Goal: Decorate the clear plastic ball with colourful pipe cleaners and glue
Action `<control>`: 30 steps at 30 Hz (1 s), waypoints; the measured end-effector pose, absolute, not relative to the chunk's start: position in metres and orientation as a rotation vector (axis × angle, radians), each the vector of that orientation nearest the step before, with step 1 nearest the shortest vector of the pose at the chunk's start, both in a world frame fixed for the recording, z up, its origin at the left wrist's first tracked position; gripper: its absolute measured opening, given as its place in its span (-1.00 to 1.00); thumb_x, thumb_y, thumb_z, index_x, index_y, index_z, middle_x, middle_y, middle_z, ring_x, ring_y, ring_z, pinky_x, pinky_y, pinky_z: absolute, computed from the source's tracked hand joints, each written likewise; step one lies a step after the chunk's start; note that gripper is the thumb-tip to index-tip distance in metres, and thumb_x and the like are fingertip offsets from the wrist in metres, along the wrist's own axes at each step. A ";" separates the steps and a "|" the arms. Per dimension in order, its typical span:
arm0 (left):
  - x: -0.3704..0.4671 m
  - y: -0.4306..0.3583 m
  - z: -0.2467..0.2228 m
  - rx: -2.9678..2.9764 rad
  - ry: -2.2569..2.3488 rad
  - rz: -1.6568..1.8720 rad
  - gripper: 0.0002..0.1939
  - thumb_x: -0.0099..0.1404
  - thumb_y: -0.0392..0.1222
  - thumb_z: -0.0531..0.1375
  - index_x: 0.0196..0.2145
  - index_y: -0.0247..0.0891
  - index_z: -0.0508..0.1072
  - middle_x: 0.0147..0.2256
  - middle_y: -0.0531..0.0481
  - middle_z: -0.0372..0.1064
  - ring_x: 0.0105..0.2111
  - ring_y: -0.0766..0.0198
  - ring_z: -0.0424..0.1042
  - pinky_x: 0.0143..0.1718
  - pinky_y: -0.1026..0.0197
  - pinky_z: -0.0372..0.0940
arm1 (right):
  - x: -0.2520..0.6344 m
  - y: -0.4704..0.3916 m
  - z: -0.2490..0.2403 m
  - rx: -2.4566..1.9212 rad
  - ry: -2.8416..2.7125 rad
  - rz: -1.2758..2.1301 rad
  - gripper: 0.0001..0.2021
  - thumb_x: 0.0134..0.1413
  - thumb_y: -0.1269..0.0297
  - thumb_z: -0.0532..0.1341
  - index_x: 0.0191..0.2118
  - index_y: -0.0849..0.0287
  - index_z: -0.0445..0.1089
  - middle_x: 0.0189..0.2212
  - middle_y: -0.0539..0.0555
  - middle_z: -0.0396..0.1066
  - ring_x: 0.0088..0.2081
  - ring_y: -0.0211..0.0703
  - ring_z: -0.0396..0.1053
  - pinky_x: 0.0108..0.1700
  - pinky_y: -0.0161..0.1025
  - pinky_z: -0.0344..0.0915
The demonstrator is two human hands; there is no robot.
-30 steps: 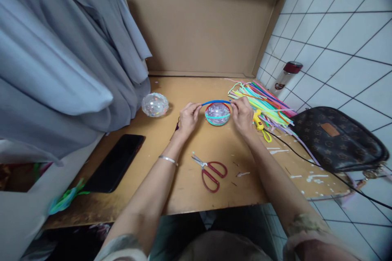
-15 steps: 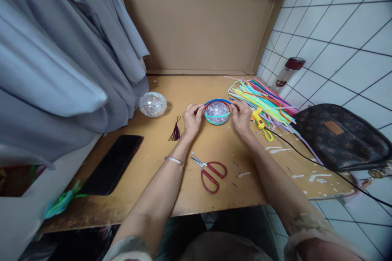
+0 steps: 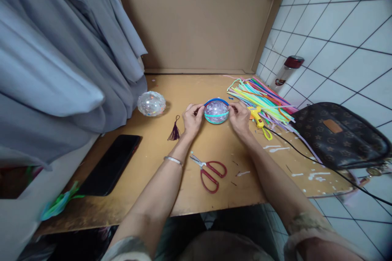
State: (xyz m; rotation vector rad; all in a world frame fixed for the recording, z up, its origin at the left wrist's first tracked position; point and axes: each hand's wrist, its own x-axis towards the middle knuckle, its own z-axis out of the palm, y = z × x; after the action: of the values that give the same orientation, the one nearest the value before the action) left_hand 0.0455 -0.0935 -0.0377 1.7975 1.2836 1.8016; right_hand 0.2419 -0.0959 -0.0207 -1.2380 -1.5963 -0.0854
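A clear, glossy ball (image 3: 216,109) sits on the table between my hands, with a turquoise strip across its front and round its base. Over its top arches a blue pipe cleaner (image 3: 216,99). My left hand (image 3: 192,118) pinches the left end of that arch, close against the ball. At the other side my right hand (image 3: 240,116) grips the right end between thumb and fingers. Just left of my left hand lies a dark purple tassel (image 3: 174,131). Red-handled scissors (image 3: 211,171) rest on the table between my forearms.
A second clear ball (image 3: 151,103) stands at the left, above a black phone (image 3: 110,165). On the right are a yellow glue gun (image 3: 259,119) with its cord, a pile of coloured pipe cleaners (image 3: 263,100), a bottle (image 3: 287,71) and a brown bag (image 3: 343,135). Cardboard (image 3: 202,20) stands behind.
The blue arch now sits lower and closer on the ball, and the red band seen inside it before is mostly hidden. My right hand has come slightly inward.
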 end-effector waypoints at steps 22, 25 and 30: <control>0.057 -0.099 -0.043 1.481 1.232 1.753 -0.85 0.21 -0.12 0.20 -0.42 -0.22 0.50 -0.36 -0.03 0.53 -0.33 0.23 0.49 -0.23 0.19 0.38 | 0.232 -0.112 -0.029 -1.329 -1.644 -0.209 -0.77 0.13 0.39 0.05 -0.29 0.15 0.47 -0.34 0.18 0.49 -0.27 0.00 0.41 -0.17 -0.10 0.32; 0.059 -0.102 -0.043 1.463 1.239 1.771 -0.85 0.20 -0.13 0.20 -0.43 -0.22 0.49 -0.38 -0.04 0.51 -0.35 0.24 0.48 -0.25 0.20 0.38 | 0.228 -0.115 -0.030 -1.321 -1.664 -0.247 -0.76 0.14 0.40 0.03 -0.28 0.18 0.46 -0.34 0.21 0.47 -0.27 0.03 0.40 -0.17 -0.08 0.31; 0.061 -0.104 -0.044 1.449 1.265 1.769 -0.88 0.19 -0.16 0.19 -0.45 -0.21 0.47 -0.40 -0.01 0.49 -0.36 0.25 0.47 -0.28 0.22 0.36 | 0.228 -0.116 -0.032 -1.308 -1.667 -0.229 -0.76 0.12 0.43 0.02 -0.26 0.15 0.44 -0.35 0.18 0.43 -0.26 0.02 0.37 -0.16 -0.08 0.30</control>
State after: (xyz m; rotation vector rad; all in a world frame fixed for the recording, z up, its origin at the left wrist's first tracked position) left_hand 0.0608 -0.1038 -0.0438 1.4491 1.2655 1.7692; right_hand 0.2285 -0.1161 -0.0324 -1.3084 -1.6667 -0.2285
